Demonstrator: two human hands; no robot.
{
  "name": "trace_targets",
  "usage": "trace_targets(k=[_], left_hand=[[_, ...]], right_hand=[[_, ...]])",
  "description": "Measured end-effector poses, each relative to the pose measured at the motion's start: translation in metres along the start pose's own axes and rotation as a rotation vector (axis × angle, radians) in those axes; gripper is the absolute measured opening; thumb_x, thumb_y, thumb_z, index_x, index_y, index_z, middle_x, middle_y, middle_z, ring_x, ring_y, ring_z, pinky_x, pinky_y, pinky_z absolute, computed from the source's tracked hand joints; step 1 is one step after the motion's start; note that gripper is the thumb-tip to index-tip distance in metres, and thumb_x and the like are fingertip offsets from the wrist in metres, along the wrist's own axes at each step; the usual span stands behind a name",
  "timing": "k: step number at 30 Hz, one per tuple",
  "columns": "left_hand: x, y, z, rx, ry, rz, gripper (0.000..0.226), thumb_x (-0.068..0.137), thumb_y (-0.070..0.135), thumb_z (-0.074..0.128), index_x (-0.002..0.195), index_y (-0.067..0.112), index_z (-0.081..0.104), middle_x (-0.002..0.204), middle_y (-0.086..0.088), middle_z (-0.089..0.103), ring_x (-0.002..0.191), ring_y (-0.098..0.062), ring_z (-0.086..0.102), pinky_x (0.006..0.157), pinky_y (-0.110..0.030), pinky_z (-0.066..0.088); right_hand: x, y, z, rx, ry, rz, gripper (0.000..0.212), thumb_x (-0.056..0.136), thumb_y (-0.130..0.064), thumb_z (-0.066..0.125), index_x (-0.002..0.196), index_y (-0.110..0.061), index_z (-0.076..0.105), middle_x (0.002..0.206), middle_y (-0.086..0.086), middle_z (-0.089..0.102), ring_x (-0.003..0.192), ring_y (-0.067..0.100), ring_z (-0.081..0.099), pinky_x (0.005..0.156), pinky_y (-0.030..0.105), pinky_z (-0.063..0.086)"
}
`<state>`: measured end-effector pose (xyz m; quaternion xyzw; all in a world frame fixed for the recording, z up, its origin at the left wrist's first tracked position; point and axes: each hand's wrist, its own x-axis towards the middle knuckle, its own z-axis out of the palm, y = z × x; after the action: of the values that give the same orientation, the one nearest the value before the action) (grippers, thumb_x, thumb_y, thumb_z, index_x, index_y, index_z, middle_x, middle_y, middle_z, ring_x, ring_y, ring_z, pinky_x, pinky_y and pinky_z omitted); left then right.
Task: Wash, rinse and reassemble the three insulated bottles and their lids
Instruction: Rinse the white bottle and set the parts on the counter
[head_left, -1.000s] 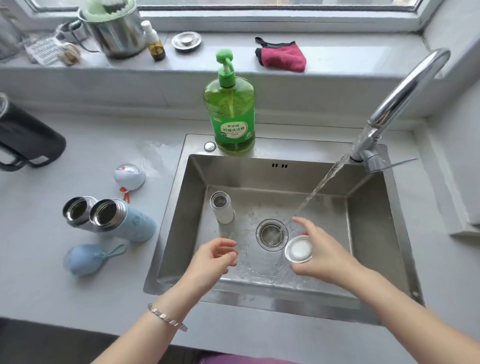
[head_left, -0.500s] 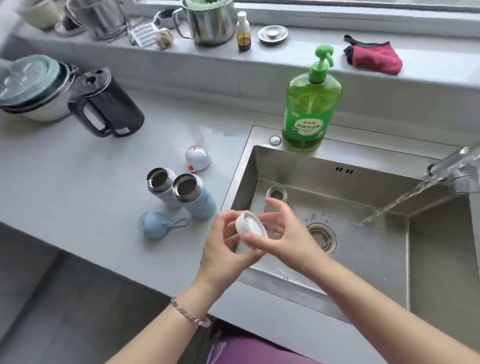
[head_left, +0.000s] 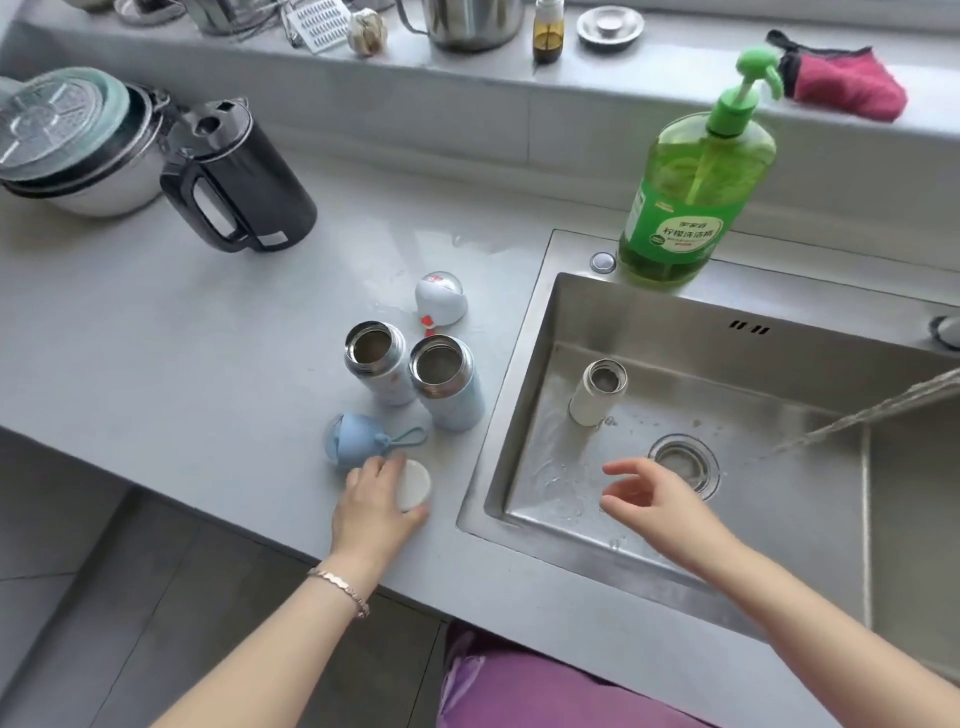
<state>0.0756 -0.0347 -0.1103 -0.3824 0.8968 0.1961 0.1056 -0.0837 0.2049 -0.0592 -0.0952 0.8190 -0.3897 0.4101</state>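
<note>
Two open bottles stand side by side on the grey counter: a white one (head_left: 376, 361) and a light blue one (head_left: 448, 382). A third white bottle (head_left: 597, 392) stands open inside the sink (head_left: 519, 395). My left hand (head_left: 374, 506) holds a white lid (head_left: 415, 483) down on the counter, right beside a blue lid with a loop (head_left: 358, 441). A white lid with red marks (head_left: 440, 301) lies behind the bottles. My right hand (head_left: 660, 501) hovers over the sink basin, fingers spread and holding nothing.
Water runs from the right into the sink near the drain (head_left: 684, 462). A green soap bottle (head_left: 691, 192) stands on the sink's back rim. A black kettle (head_left: 239, 182) and a steel pot (head_left: 78, 150) sit at the counter's left. The sill holds a red cloth (head_left: 847, 85).
The white lid went from my right hand under the water into my left hand, which carried it left onto the counter. My right hand let go and stays over the sink.
</note>
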Motion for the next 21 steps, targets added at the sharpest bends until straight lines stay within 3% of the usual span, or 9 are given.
trace_targets(k=[3,5,7,11,13,15,17,19,21], left_hand=[[-0.001,-0.002,0.004,0.088,0.047,0.082,0.067,0.067,0.028,0.080,0.124,0.012,0.051,0.118,-0.011,0.054,0.105,-0.034,0.050,0.081,-0.042,0.048],[-0.007,0.005,0.011,0.154,0.148,0.202,0.069,0.049,0.022,0.090,0.110,0.008,0.061,0.108,-0.019,0.060,0.093,-0.040,0.057,0.073,-0.046,0.052],[-0.018,0.032,0.017,0.115,0.233,0.358,0.062,0.050,0.017,0.089,0.106,0.007,0.064,0.106,-0.018,0.063,0.094,-0.040,0.061,0.076,-0.048,0.052],[-0.019,0.112,0.029,-0.077,0.123,0.645,0.031,0.063,0.020,0.071,0.093,0.014,0.068,0.092,0.000,0.068,0.085,-0.020,0.067,0.068,-0.029,0.053],[0.003,0.150,0.040,-0.060,0.090,0.725,0.025,0.062,0.022,0.062,0.084,0.013,0.068,0.082,0.000,0.067,0.073,-0.020,0.067,0.056,-0.027,0.054],[0.029,0.184,0.048,-0.015,0.018,0.713,0.027,0.056,0.014,0.071,0.082,0.008,0.066,0.081,-0.006,0.066,0.070,-0.025,0.066,0.050,-0.032,0.054],[0.054,0.212,0.056,0.068,-0.005,0.669,0.036,0.061,0.007,0.074,0.096,0.004,0.065,0.098,-0.009,0.066,0.087,-0.028,0.065,0.061,-0.036,0.053],[0.075,0.230,0.069,0.177,-0.093,0.622,0.035,0.082,0.009,0.057,0.117,0.005,0.055,0.119,-0.010,0.057,0.111,-0.028,0.054,0.080,-0.038,0.045],[0.090,0.237,0.083,0.264,-0.138,0.586,0.033,0.088,0.006,0.046,0.121,0.006,0.051,0.118,-0.011,0.056,0.110,-0.031,0.052,0.082,-0.038,0.041]], right_hand=[[0.001,0.004,-0.004,-0.035,0.014,0.016,0.023,0.085,-0.010,0.062,0.105,-0.020,0.055,0.085,-0.003,0.062,0.074,0.009,0.056,0.051,0.009,0.041],[0.001,0.007,-0.010,-0.076,0.020,0.021,0.022,0.085,-0.012,0.061,0.104,-0.021,0.056,0.087,-0.003,0.062,0.077,0.010,0.057,0.057,0.012,0.044],[0.001,0.010,-0.016,-0.125,0.019,0.030,0.021,0.085,-0.015,0.061,0.104,-0.022,0.056,0.089,-0.005,0.063,0.081,0.010,0.058,0.067,0.017,0.045],[-0.003,0.025,-0.037,-0.184,0.002,0.070,0.020,0.087,-0.019,0.059,0.106,-0.024,0.056,0.094,-0.003,0.064,0.090,0.012,0.060,0.079,0.021,0.045],[-0.007,0.038,-0.051,-0.207,0.011,0.100,0.019,0.087,-0.021,0.058,0.106,-0.026,0.055,0.096,-0.004,0.064,0.091,0.012,0.060,0.080,0.021,0.045],[-0.013,0.053,-0.065,-0.213,0.038,0.132,0.018,0.088,-0.022,0.058,0.105,-0.028,0.055,0.095,-0.006,0.064,0.090,0.010,0.060,0.081,0.022,0.045],[-0.021,0.068,-0.077,-0.195,0.079,0.162,0.018,0.088,-0.022,0.057,0.106,-0.027,0.056,0.092,-0.008,0.063,0.087,0.008,0.059,0.080,0.021,0.045],[-0.029,0.082,-0.088,-0.181,0.115,0.178,0.020,0.088,-0.021,0.057,0.108,-0.024,0.057,0.089,-0.011,0.062,0.084,0.005,0.058,0.077,0.018,0.043],[-0.035,0.095,-0.099,-0.181,0.139,0.194,0.020,0.089,-0.021,0.056,0.108,-0.024,0.057,0.088,-0.011,0.061,0.082,0.004,0.057,0.076,0.016,0.041]])
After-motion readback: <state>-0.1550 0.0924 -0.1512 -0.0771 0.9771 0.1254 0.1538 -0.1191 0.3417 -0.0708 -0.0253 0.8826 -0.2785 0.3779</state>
